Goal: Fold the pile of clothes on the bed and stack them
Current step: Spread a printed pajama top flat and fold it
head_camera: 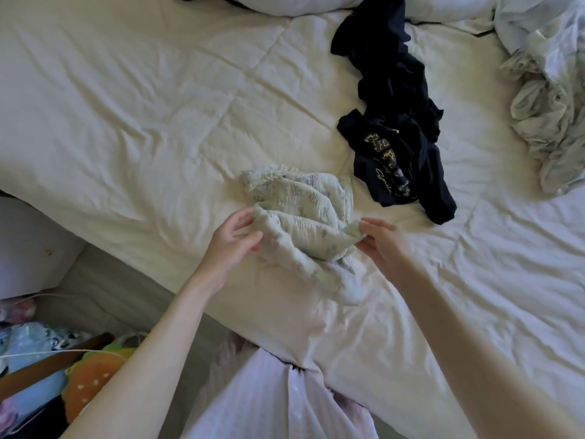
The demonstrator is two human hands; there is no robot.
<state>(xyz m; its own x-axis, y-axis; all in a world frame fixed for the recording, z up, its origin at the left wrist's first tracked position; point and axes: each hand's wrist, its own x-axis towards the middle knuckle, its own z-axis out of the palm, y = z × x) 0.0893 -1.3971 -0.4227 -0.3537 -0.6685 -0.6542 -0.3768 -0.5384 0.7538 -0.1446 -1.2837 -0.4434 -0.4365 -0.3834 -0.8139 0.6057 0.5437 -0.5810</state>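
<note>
You hold the pale printed garment (pixel 304 217) stretched between both hands at the near edge of the bed (pixel 126 122): your left hand (pixel 235 237) has its grip pinched on the left end of a bunched edge, and your right hand (pixel 381 240) pinches the right end, so the long axis of that edge runs side to side straight across in front of you. The rest of the cloth lies crumpled away from you and sags toward you between the hands. It is thin, crinkled cotton-like fabric with a small grey print and a lace-trimmed hem on the far side. The dark garment (pixel 402 147), soft and limp, lies just beyond your right hand; a grey-green heap (pixel 544 115) sits well apart at far right.
</note>
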